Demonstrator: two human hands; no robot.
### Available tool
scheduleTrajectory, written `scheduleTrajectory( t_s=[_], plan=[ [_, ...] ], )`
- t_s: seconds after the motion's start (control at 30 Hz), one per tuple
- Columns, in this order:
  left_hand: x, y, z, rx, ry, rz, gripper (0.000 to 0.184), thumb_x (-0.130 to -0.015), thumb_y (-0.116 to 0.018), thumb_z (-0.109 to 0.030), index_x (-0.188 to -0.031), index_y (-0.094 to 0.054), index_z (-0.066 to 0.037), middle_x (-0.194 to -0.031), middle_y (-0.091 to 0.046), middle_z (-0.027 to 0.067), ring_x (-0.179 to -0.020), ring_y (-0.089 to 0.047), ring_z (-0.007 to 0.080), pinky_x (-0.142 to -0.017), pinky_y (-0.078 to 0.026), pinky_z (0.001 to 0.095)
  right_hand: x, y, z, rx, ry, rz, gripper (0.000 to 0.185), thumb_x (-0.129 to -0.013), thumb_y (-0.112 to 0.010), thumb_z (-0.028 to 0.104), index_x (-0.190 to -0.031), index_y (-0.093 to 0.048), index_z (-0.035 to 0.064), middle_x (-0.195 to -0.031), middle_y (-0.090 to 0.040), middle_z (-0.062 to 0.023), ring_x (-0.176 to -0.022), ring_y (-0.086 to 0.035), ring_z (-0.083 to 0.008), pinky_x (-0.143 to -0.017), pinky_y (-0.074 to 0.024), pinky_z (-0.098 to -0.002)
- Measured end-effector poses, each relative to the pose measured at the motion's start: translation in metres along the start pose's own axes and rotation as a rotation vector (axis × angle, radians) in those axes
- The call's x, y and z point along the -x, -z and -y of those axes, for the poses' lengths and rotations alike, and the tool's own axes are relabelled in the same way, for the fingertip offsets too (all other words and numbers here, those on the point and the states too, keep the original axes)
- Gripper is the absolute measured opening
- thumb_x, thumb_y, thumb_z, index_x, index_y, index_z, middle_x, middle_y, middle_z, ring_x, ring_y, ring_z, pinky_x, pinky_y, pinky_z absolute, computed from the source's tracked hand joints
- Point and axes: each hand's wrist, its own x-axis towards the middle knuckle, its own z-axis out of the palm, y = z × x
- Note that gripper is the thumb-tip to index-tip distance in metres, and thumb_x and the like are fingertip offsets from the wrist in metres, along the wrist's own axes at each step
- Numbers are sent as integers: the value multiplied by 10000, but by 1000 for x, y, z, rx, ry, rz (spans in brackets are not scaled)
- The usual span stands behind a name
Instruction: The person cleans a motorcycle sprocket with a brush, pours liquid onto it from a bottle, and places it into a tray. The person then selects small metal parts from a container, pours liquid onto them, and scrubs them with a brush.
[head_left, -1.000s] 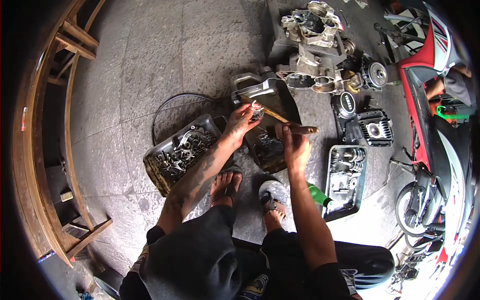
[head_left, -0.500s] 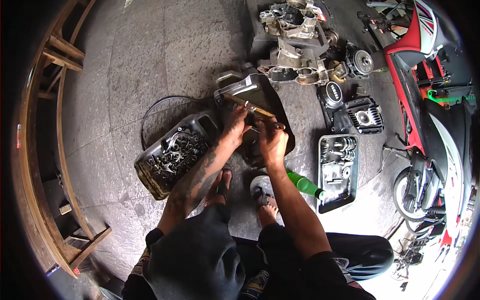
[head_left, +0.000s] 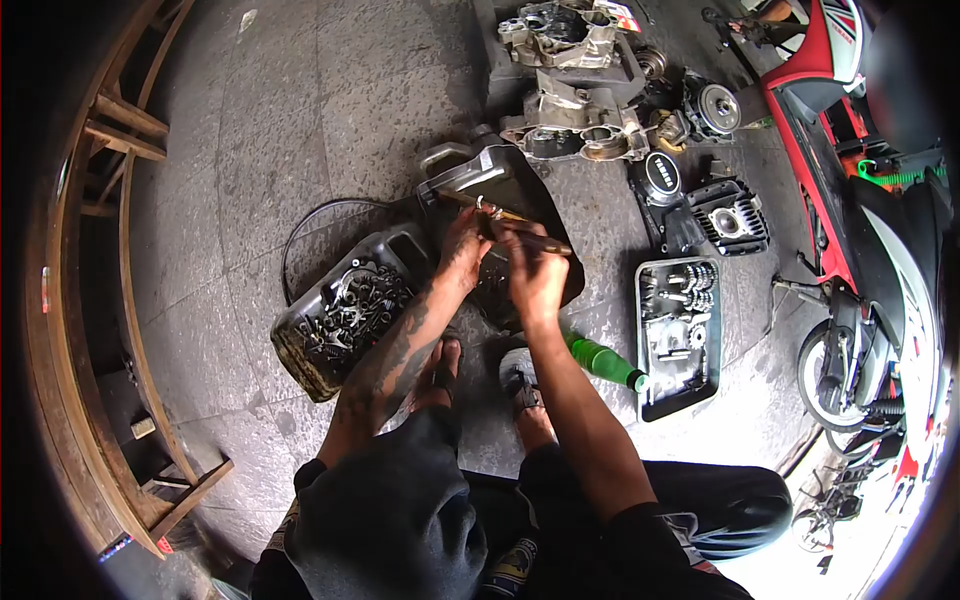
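Observation:
My left hand point(head_left: 463, 245) is closed, pinching a small shiny metal part point(head_left: 486, 205) over a black plastic pan point(head_left: 556, 205) that looks cut from a jerrycan. Right beside it, my right hand point(head_left: 538, 270) grips a tool with a brown wooden handle point(head_left: 545, 243). The tool's working end is hidden at my left fingers, so its kind cannot be made out. A yellowish strip lies across the pan behind my hands, and dark liquid or residue shows inside.
Left of my feet is a cut container point(head_left: 290, 335) full of small metal parts. To the right are a green bottle point(head_left: 603, 360), a tray point(head_left: 640, 330) of gears, a finned cylinder part point(head_left: 728, 222), engine casings point(head_left: 575, 120) and a red motorcycle point(head_left: 810, 170). A wooden bench point(head_left: 65, 330) borders the left.
My right hand has moved up and left, bringing the wooden-handled tool against the metal part in my left hand. My left hand has shifted slightly left. The view has shifted a little.

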Motion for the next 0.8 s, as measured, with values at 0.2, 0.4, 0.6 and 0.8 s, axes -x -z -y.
scheduleTrajectory(
  t_s=[0.2, 0.4, 0.6, 0.8],
  plan=[
    [4, -1, -3, -52, 51, -127, 160, -953, -529, -206, -1076, -616, -153, -1019, -631, -41, -964, -566, 76, -786, -467, 263, 2, 7, -9, 1, -115, 97, 152, -879, -594, 122, -952, -643, -1, -859, -647, -240, -801, -635, -402, -653, -511, -443],
    [-4, 7, 5, -38, 89, -204, 172, -963, -513, -209, -1076, -594, -108, -973, -658, 29, -847, -624, 136, -770, -517, 303, 3, 6, -14, 70, -128, 125, 136, -864, -608, 124, -926, -664, 17, -820, -667, -202, -779, -652, -381, -669, -526, -425],
    [-3, 2, -5, 129, -30, -22, 190, -956, -541, -245, -1070, -577, -98, -964, -664, 58, -865, -657, 190, -743, -539, 319, 33, 2, -41, 435, -279, 231, 206, -843, -656, 194, -947, -660, 16, -814, -670, -220, -792, -662, -388, -671, -535, -427],
    [-21, 16, 11, 193, 48, -90, 188, -976, -465, -211, -1078, -556, -83, -986, -662, 86, -857, -669, 224, -753, -554, 349, 11, 3, -7, -233, -303, -55, 228, -879, -653, 192, -974, -646, -15, -802, -695, -145, -740, -676, -193, -688, -520, -325]
  ],
)
